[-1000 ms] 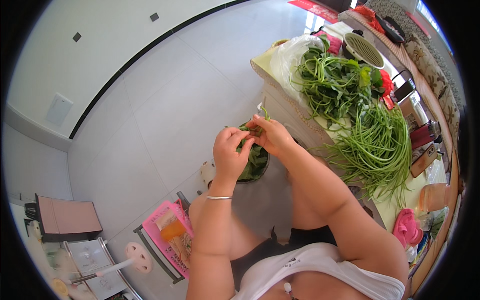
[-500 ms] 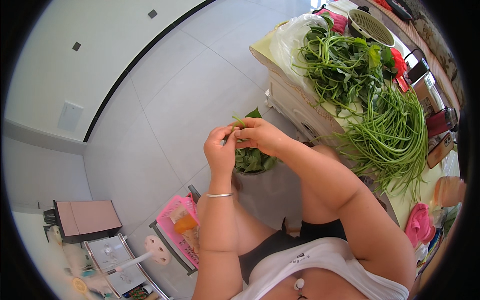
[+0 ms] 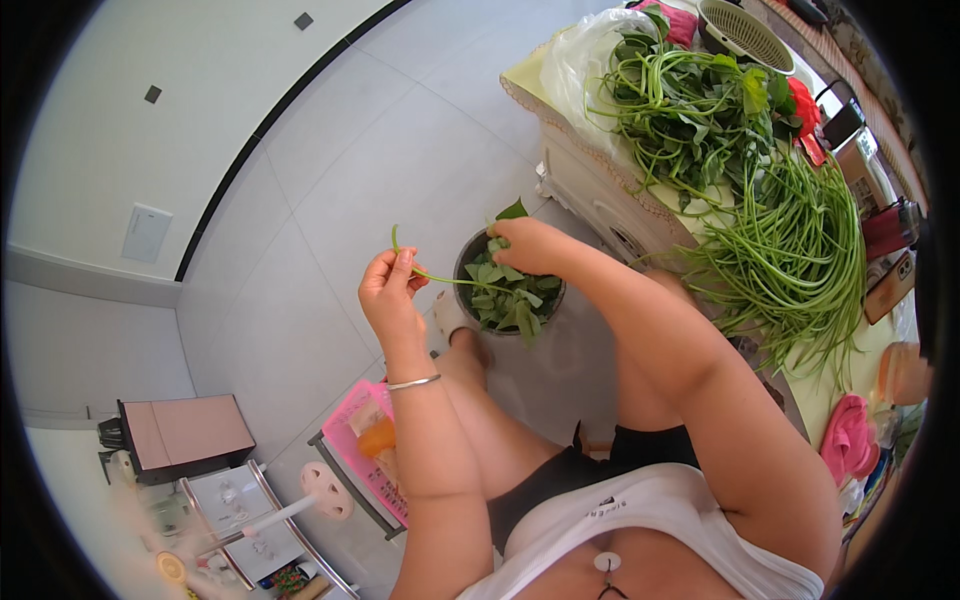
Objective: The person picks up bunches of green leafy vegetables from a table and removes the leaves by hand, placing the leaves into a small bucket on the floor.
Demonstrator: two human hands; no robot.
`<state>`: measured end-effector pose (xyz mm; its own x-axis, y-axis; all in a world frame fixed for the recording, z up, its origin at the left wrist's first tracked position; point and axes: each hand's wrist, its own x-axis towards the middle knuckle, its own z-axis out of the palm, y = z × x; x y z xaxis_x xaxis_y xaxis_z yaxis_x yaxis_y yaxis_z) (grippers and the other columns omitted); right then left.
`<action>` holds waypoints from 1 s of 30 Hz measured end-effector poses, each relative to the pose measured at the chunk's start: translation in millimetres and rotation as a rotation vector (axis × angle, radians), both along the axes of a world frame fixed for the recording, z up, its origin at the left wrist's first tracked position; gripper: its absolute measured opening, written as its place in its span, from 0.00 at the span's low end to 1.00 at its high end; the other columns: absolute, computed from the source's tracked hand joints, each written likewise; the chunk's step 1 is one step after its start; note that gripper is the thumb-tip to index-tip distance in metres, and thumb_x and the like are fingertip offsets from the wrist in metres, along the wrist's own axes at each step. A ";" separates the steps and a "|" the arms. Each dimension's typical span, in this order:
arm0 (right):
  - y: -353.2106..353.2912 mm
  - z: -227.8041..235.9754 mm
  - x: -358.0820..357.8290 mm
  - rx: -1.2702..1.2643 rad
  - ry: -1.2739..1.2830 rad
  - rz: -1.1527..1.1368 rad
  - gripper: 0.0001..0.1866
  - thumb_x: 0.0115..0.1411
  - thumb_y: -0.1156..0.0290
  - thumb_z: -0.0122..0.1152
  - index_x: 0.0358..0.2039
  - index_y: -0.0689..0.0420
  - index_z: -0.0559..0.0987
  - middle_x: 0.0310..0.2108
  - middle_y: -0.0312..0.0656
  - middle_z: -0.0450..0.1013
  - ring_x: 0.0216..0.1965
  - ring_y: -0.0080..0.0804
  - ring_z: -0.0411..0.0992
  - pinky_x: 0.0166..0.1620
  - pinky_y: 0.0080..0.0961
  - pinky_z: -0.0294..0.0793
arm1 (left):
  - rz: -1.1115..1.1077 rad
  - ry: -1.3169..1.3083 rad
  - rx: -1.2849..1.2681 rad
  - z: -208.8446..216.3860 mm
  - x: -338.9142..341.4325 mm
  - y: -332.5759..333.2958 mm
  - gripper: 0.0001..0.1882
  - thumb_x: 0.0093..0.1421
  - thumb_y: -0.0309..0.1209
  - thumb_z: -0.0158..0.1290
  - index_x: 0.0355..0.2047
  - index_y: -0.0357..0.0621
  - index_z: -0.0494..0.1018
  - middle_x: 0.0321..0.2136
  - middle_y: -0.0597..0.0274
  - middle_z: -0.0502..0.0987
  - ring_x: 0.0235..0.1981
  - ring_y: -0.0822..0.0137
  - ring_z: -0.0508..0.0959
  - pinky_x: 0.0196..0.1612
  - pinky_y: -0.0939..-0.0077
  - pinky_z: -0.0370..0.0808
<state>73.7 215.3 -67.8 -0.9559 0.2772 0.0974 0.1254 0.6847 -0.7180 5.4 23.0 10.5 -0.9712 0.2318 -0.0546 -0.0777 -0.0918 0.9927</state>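
Note:
My left hand pinches a thin green vegetable stem between thumb and fingers. One end of the stem curls up above the fingertips, and the other stretches right over a dark round bucket. Torn green leaves fill the bucket. Over its far rim my right hand has its fingers closed together close to the leaves; what they hold is partly hidden. A larger leaf shows just beyond that hand.
On the table at right lie a leafy heap on a plastic bag and a pile of bare stems. A colander, phone and pink cloth are there too. A pink basket stands beside my left leg.
My hands were together, fingers meeting on a stem above the bucket. Now they are apart: the left has moved left with the stem, the right is at the bucket's far rim.

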 end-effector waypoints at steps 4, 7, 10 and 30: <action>-10.8 22.3 -6.0 -0.303 -0.381 0.338 0.14 0.56 0.71 0.53 0.40 0.62 0.79 0.39 0.47 0.77 0.42 0.38 0.74 0.48 0.30 0.71 | 0.081 -0.016 0.022 -0.5 -5.7 -9.7 0.07 0.59 0.29 0.54 0.31 0.36 0.75 0.22 0.63 0.74 0.24 0.72 0.73 0.29 0.78 0.72; -11.3 36.3 -2.5 -0.706 -0.543 0.395 0.13 0.58 0.70 0.53 0.39 0.62 0.81 0.36 0.42 0.78 0.40 0.28 0.73 0.47 0.25 0.70 | 0.178 0.021 0.053 -1.6 -15.1 -15.4 0.07 0.60 0.29 0.54 0.32 0.35 0.74 0.23 0.62 0.74 0.25 0.71 0.74 0.30 0.77 0.73; -10.3 39.5 0.6 -0.666 -0.384 0.400 0.12 0.59 0.70 0.54 0.38 0.61 0.82 0.35 0.37 0.79 0.39 0.22 0.71 0.46 0.21 0.69 | 0.309 0.021 0.134 2.1 -19.0 -20.8 0.08 0.60 0.29 0.53 0.34 0.34 0.73 0.27 0.59 0.75 0.27 0.68 0.75 0.33 0.74 0.75; -31.4 19.8 -18.1 -1.014 -0.048 -0.404 0.10 0.53 0.71 0.55 0.22 0.65 0.78 0.16 0.40 0.73 0.18 0.25 0.70 0.25 0.24 0.72 | 0.347 0.329 0.295 7.9 20.3 11.0 0.08 0.62 0.25 0.51 0.36 0.31 0.74 0.29 0.56 0.77 0.32 0.66 0.77 0.43 0.70 0.75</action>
